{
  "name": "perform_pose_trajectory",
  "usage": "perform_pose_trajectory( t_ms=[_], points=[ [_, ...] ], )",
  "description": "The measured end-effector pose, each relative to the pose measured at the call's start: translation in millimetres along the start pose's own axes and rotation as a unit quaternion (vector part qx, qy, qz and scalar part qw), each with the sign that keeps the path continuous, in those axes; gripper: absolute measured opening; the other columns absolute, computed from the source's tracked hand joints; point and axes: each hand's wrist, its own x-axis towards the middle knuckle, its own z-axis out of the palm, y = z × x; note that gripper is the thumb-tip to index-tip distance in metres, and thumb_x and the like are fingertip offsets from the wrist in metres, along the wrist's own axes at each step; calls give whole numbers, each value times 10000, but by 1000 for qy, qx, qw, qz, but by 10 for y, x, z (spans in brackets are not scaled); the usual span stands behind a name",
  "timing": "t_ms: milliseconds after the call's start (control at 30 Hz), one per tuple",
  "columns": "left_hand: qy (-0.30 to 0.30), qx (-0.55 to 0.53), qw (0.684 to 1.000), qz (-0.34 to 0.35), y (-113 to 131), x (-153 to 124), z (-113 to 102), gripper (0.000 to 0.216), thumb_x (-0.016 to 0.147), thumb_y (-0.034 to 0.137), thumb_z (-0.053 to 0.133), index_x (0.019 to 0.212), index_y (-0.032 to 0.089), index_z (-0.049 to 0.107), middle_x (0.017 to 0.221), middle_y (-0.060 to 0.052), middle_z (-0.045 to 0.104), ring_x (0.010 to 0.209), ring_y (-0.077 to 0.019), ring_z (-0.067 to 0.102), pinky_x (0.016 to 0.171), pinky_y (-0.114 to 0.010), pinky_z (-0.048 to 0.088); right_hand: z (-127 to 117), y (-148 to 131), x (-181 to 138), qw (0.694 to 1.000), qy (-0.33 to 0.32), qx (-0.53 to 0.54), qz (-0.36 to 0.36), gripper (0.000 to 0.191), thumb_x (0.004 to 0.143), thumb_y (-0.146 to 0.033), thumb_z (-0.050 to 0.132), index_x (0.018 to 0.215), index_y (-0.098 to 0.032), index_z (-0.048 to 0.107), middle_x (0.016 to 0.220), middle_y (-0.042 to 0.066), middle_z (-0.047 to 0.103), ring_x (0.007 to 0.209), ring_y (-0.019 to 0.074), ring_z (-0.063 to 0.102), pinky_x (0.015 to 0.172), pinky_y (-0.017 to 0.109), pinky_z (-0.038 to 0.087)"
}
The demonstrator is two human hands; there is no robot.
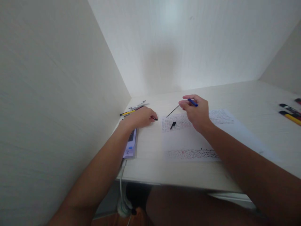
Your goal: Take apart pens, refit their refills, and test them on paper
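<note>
My right hand (196,113) is closed over the written sheet of paper (183,138). Out of its fingertips a thin dark pen refill (173,111) points down to the left. A short blue pen part (192,102), perhaps a cap, sticks out between the same hand's fingers. Just below the refill's tip, a black pen cap (173,125) with a clip lies on the sheet. To the left of the sheet, my left hand (143,116) rests low over the desk, its fingers closed on a small black piece (154,119); most of that piece is hidden.
Beyond my left hand lie several pens and a yellow-and-black pencil (128,112). A device with a lit screen (130,146) is partly under my left forearm. Several markers (290,113) lie at the far right. Panels wall the desk (145,169); a white cable (121,185) hangs off its front edge.
</note>
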Motion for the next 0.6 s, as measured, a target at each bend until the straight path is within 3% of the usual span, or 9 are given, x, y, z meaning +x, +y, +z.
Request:
perform_pose_trajectory(
  t_ms=[133, 267, 333, 433, 533, 600],
  points=[
    [-15, 2, 1000, -24, 14, 10, 42, 284, 796, 170, 584, 1002, 183, 778, 967, -85, 757, 846, -206, 660, 813, -315, 464, 19, -40, -17, 1000, -12, 7, -23, 227, 739, -279, 752, 937, -200, 675, 793, 38, 682, 751, 205, 644, 780, 423, 557],
    [43, -6, 998, -44, 92, 20, 47, 337, 860, 353, 616, 1101, 158, 749, 1013, -111, 746, 852, -208, 646, 784, -322, 451, 51, -81, -40, 997, -24, 71, 11, 246, 704, -268, 801, 896, -204, 660, 784, 38, 676, 748, 204, 654, 798, 437, 576],
    [79, -9, 996, -37, 157, 25, 28, 364, 901, 435, 578, 1060, 160, 754, 962, -106, 746, 798, -191, 632, 744, -314, 432, 68, -104, -50, 993, -31, 106, 35, 260, 690, -257, 823, 877, -206, 650, 792, 37, 674, 772, 205, 663, 832, 441, 581],
    [103, 17, 994, -32, 244, 30, -5, 366, 942, 428, 507, 907, 170, 764, 854, -97, 737, 714, -175, 606, 694, -313, 401, 93, -118, -50, 987, -50, 137, 60, 277, 683, -251, 836, 867, -214, 633, 809, 28, 678, 802, 199, 672, 861, 427, 585],
    [118, 45, 991, -54, 268, 25, -26, 371, 952, 392, 474, 835, 174, 751, 814, -93, 730, 674, -172, 591, 673, -319, 390, 94, -77, -34, 990, -51, 119, 52, 201, 802, -284, 753, 939, -205, 630, 868, 47, 694, 834, 197, 684, 824, 399, 591],
    [121, 59, 987, -83, 244, 19, -29, 376, 953, 386, 465, 812, 178, 746, 817, -95, 729, 691, -182, 598, 672, -324, 394, 71, -28, -32, 998, -50, 36, 16, 156, 923, -282, 611, 1045, -190, 641, 939, 76, 711, 855, 203, 687, 798, 394, 583]
  ],
)
